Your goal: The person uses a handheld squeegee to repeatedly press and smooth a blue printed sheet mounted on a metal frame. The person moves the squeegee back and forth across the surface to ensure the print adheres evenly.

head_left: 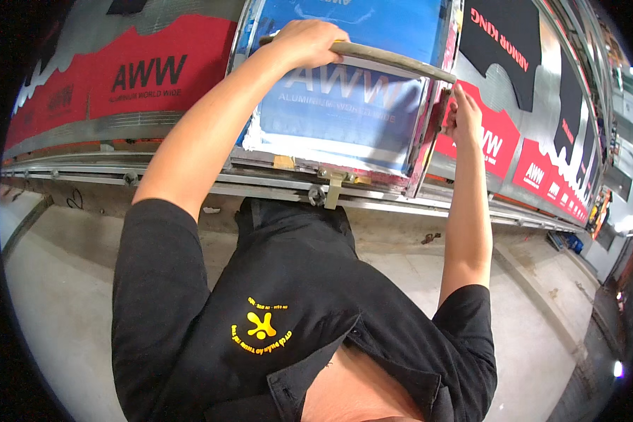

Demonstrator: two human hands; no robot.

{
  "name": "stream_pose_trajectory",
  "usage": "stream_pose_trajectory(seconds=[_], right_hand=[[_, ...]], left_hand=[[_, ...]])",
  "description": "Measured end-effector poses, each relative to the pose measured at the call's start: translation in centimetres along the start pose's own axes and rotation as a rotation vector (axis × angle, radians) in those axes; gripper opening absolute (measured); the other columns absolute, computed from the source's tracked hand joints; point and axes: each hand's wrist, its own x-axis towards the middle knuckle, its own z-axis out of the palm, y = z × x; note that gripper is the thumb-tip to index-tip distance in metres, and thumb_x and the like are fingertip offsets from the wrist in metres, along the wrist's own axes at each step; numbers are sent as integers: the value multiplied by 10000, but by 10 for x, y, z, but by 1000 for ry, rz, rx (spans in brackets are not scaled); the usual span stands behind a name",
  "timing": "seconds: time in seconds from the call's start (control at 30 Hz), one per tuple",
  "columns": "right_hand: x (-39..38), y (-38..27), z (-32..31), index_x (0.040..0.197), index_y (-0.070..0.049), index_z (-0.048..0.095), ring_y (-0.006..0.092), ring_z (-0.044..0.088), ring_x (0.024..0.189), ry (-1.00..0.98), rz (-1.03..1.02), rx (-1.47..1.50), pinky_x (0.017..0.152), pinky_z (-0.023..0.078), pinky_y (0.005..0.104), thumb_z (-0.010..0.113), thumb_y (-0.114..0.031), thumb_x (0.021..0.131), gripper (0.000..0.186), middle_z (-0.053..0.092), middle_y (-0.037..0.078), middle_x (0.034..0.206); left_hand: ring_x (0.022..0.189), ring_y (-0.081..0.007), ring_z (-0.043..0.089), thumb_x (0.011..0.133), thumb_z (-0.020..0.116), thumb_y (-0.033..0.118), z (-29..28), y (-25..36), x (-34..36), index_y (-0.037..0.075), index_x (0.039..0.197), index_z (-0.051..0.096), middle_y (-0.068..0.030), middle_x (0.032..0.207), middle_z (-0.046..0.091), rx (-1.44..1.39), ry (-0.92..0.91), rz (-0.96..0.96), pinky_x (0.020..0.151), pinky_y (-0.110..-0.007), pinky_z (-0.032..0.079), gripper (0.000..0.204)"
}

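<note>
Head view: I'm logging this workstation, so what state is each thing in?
Long bar: held slantwise across the blue screen
Blue screen: white smears at its lower left
Left hand: closed on the long bar
Right hand: fingers curled, contact unclear
Left red fabric: spread flat, printed black
Black fabric: spread, printed red
Shirt: collar open

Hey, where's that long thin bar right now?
In the head view's upper middle, the bar spans the blue screen, with the left grip on its left part and the right grip near its right end.
</note>
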Motion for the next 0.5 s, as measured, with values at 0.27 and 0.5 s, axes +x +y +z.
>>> stream_pose_trajectory(seconds=[0.27, 0.5], right_hand=[[12, 0, -24, 1131, -34, 720, 45, 424, 508, 22, -282, 99, 449, 326, 244, 749, -330, 972, 337, 539, -43, 686], [2, -6, -2, 1066, 17, 755, 66, 594, 716, 161, -578, 125, 632, 466, 236, 779, -345, 956, 379, 711, 16, 849]], left_hand=[[1194, -247, 631, 783, 757, 88, 102, 54, -180, 229, 1342, 670, -4, 1311, 682, 23, 169, 96, 1037, -422, 500, 583], [1258, -292, 608, 737, 711, 16, 76, 54, -200, 133, 1344, 664, -72, 1347, 675, -77, 219, 122, 1099, -436, 478, 620]])
